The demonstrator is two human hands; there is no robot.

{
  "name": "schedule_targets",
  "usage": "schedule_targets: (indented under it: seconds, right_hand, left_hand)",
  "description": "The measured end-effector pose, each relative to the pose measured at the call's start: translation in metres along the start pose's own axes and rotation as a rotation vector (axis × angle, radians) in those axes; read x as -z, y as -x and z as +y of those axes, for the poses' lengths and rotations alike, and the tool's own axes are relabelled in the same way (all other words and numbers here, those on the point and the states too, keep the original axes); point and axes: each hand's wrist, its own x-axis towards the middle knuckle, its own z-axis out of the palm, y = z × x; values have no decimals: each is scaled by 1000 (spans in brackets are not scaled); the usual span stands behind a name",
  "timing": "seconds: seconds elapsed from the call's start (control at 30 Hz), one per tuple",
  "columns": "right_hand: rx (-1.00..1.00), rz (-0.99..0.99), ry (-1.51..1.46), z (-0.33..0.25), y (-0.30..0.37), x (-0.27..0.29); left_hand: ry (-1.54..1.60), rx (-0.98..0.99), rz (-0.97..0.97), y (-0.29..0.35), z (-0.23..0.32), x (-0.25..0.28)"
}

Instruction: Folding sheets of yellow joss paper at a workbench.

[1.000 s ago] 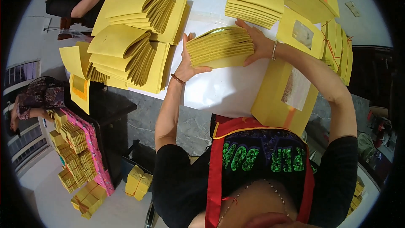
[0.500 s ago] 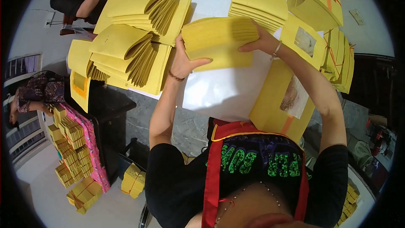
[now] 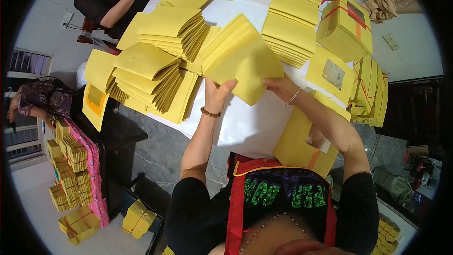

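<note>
Frame centre: left hand (image 3: pixel 217 94) and right hand (image 3: pixel 283 88) grip 1 folded yellow paper bundle (image 3: pixel 243 61) by its lower edges; bundle lies tilted, extending toward frame top.

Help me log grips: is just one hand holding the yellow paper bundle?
No, the left hand and the right hand both grip the yellow paper bundle, thumbs against its near face.

Yellow paper bundle (image 3: pixel 243 61), held aslant

Paper stacks (image 3: pixel 147 76) left on table (image 3: pixel 243 130), bundles (image 3: pixel 370 92) right, hands (image 3: pixel 217 95) between
</note>
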Motion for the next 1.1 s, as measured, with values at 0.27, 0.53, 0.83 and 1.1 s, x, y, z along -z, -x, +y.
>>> schedule_targets:
  seconds: [0.27, 0.53, 0.83, 1.1]
  right_hand:
    - [-67, -124, 106, -3, 5, -9]
    - [420, -233, 983, -41, -9, 6]
    - [517, -281, 1253, 17, -41, 45]
    - [438, -78, 1047, 9, -31, 14]
  left_hand:
    - [-118, 12, -56, 1, 6, 9]
    - [-342, 158, -176, -6, -22, 33]
    - [-811, -146, -440, -4, -57, 51]
    - [-668, -107, -174, -5, -79, 44]
